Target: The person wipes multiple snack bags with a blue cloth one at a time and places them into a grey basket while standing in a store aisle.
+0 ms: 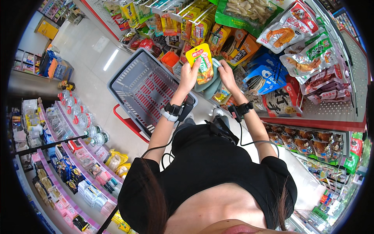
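My left hand (189,75) is closed around the lower left side of a yellow snack packet (204,62), its thumb across the front. The packet stands upright, with a red and green print and a hang hole at the top. My right hand (227,75) grips a grey-green cloth (212,86) that hangs down beside and behind the packet. Left of my hands, a grey plastic shopping basket (124,77) with a red handle (130,125) stands with its slatted inside showing. I see nothing lying in it.
Ahead, snack packets (202,29) hang on metal hooks. Bigger snack bags (288,29) hang at the right, above a shelf with a red edge (311,123). Water bottles (80,111) and boxed goods line the curved shelves (54,191) at the left. White tiled floor (91,50) runs between.
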A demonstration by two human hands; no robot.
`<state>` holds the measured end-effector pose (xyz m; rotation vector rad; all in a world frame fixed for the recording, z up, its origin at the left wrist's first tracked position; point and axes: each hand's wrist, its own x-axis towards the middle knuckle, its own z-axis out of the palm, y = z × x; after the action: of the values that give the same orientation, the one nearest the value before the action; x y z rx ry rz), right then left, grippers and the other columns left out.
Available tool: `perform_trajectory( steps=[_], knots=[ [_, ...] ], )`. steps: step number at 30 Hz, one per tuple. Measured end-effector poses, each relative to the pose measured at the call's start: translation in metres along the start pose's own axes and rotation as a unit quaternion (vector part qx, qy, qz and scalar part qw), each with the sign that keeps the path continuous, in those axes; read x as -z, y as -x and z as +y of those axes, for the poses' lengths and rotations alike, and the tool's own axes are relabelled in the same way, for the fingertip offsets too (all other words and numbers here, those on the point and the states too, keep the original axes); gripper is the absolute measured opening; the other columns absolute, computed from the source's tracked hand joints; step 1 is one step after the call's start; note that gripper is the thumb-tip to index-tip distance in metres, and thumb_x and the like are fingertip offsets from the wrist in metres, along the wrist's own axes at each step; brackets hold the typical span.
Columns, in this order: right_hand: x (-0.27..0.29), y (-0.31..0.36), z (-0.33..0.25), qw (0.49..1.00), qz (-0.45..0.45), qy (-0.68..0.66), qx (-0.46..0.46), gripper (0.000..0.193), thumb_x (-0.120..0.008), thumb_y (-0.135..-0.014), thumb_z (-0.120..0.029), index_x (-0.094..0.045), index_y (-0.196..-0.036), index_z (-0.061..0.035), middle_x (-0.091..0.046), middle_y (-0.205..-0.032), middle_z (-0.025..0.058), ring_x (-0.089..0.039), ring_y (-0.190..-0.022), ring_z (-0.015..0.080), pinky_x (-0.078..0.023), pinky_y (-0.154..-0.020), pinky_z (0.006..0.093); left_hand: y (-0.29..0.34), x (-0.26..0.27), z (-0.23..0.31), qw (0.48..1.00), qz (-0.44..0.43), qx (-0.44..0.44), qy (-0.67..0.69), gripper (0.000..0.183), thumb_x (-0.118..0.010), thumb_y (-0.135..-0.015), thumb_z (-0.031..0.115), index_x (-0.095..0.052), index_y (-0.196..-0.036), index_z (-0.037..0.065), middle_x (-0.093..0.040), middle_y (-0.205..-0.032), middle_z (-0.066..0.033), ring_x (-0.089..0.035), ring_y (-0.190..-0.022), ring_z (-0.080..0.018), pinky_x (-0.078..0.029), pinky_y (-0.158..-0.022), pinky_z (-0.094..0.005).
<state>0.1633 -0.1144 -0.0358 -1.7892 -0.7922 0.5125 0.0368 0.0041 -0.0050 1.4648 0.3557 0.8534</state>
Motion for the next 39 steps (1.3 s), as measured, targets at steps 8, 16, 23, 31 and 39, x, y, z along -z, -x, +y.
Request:
perform_trajectory(
  steps=[8,16,23,31,39],
  knots=[
    [0.003,-0.013,-0.011,0.976,0.026,-0.197,0.085,0.018,-0.047,-0.085,-0.017,-0.05,-0.091,-0.0004,-0.048,-0.079,-0.0003,-0.044,-0.077,0.0083,-0.035,-0.072,0.0213,-0.017,-0.008,-0.01,0.983,-0.104,-0.042,-0.145,0.033,-0.053,-0.089,0.027,-0.059,-0.086,-0.005,-0.061,-0.071,-0.0182,-0.06,-0.062,-0.028,-0.045,-0.058,-0.0349],
    [0.004,-0.022,-0.014,0.993,0.059,-0.062,0.087,0.024,-0.062,-0.082,-0.019,-0.059,-0.081,0.004,-0.055,-0.075,0.0047,-0.05,-0.071,0.01,-0.04,-0.066,0.0247,-0.029,-0.008,-0.043,0.98,-0.109,0.082,-0.146,0.036,-0.057,-0.086,0.032,-0.059,-0.09,-0.004,-0.064,-0.075,-0.017,-0.064,-0.074,-0.0284,-0.047,-0.063,-0.0362],
    [-0.003,-0.062,-0.012,0.983,0.168,-0.063,0.043,0.026,-0.063,-0.081,-0.02,-0.059,-0.078,0.0049,-0.059,-0.071,0.0073,-0.05,-0.066,0.01,-0.041,-0.061,0.0268,-0.041,-0.026,-0.035,0.932,0.025,-0.167,-0.321,0.023,-0.057,-0.082,0.009,-0.054,-0.104,0.004,-0.044,-0.12,-0.0133,-0.046,-0.106,-0.0286,-0.04,-0.088,-0.0363],
    [-0.008,-0.079,-0.001,0.981,0.184,-0.056,0.027,0.022,-0.059,-0.082,-0.019,-0.059,-0.078,0.0032,-0.057,-0.064,0.0076,-0.048,-0.061,0.0104,-0.041,-0.059,0.0271,-0.051,-0.03,-0.036,0.876,-0.067,-0.216,-0.426,0.044,-0.05,-0.084,0.006,-0.047,-0.127,0.017,-0.033,-0.138,-0.0094,-0.029,-0.126,-0.0338,-0.025,-0.102,-0.0471],
    [-0.006,-0.086,0.003,0.981,0.169,-0.064,0.075,0.022,-0.057,-0.083,-0.02,-0.058,-0.082,0.0015,-0.058,-0.067,0.0089,-0.05,-0.06,0.0145,-0.042,-0.06,0.0297,-0.061,-0.037,-0.038,0.881,-0.055,-0.231,-0.408,0.039,-0.051,-0.084,0.007,-0.05,-0.122,0.015,-0.038,-0.131,-0.0136,-0.033,-0.122,-0.0356,-0.031,-0.099,-0.0453]
  ],
)
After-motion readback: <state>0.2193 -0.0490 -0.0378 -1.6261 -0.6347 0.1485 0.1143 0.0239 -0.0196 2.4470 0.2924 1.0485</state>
